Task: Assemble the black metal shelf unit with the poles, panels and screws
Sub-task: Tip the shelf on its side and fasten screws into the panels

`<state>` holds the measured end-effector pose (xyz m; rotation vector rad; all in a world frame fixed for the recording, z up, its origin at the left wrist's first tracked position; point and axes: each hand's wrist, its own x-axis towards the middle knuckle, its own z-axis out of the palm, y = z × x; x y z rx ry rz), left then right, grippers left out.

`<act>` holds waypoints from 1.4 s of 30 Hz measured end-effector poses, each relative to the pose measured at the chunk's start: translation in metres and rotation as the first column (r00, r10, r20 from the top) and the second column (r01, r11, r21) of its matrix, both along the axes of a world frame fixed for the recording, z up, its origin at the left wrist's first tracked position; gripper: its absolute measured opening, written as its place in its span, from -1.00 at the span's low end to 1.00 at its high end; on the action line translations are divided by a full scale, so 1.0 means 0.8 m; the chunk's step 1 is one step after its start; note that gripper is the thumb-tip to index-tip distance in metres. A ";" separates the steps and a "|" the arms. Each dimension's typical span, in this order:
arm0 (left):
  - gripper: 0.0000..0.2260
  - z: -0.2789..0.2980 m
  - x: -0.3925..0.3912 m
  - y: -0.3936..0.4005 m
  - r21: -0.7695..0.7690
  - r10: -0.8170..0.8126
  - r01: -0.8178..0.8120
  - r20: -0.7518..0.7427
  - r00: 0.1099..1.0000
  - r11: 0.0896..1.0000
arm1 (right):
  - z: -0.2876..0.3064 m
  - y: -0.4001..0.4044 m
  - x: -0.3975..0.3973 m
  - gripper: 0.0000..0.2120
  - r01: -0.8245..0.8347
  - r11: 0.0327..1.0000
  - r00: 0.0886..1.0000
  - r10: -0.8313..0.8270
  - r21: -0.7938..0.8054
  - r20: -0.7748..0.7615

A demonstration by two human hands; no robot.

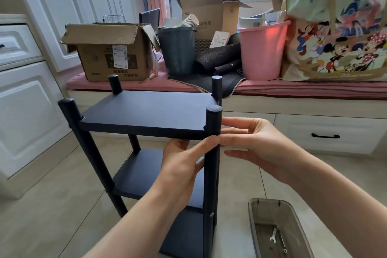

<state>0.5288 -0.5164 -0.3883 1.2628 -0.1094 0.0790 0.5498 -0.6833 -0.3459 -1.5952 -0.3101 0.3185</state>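
Now, step: fastening top panel (146,111) to near right pole (212,153), likely.
Left hand (182,165): under panel corner, thumb against pole, propping panel level.
Right hand (253,140): fingers pinched at pole's outer side; screw there cannot tell.
Shelf unit (150,174): upright on floor, lower panels in place.
Tray (253,216): beside, holding wrench (272,236).
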 end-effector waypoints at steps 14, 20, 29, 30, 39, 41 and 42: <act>-0.69 0.005 -0.005 -0.004 0.057 0.090 -0.091 0.010 0.996 0.994 | -0.001 -0.002 -0.001 -0.66 0.009 0.999 0.999 -0.007 -0.053 0.054; -0.51 0.006 -0.010 -0.011 0.060 0.231 -0.229 -0.026 0.973 0.972 | -0.003 0.010 0.007 -0.63 0.173 0.985 0.983 -0.174 -0.016 -0.060; -0.63 0.012 -0.017 -0.014 0.114 0.288 -0.287 0.005 0.957 0.951 | 0.003 0.049 0.016 -0.78 0.141 0.971 0.948 -0.076 0.192 -0.310; -0.68 0.011 -0.017 -0.013 0.132 0.299 -0.298 0.014 0.954 0.945 | 0.005 0.049 0.017 -0.81 0.140 0.966 0.946 -0.066 0.218 -0.316; -0.49 0.010 -0.022 -0.004 0.384 0.475 -0.469 0.087 0.876 0.795 | -0.001 0.044 0.024 -0.80 0.113 0.988 0.974 -0.089 0.103 -0.208; -0.38 0.007 -0.024 -0.004 0.469 0.543 -0.521 0.102 0.834 0.713 | -0.001 0.044 0.025 -0.79 0.116 0.985 0.972 -0.086 0.127 -0.218; -0.35 0.005 -0.025 -0.004 0.506 0.567 -0.541 0.119 0.815 0.672 | -0.002 0.044 0.025 -0.80 0.117 0.982 0.970 -0.082 0.145 -0.228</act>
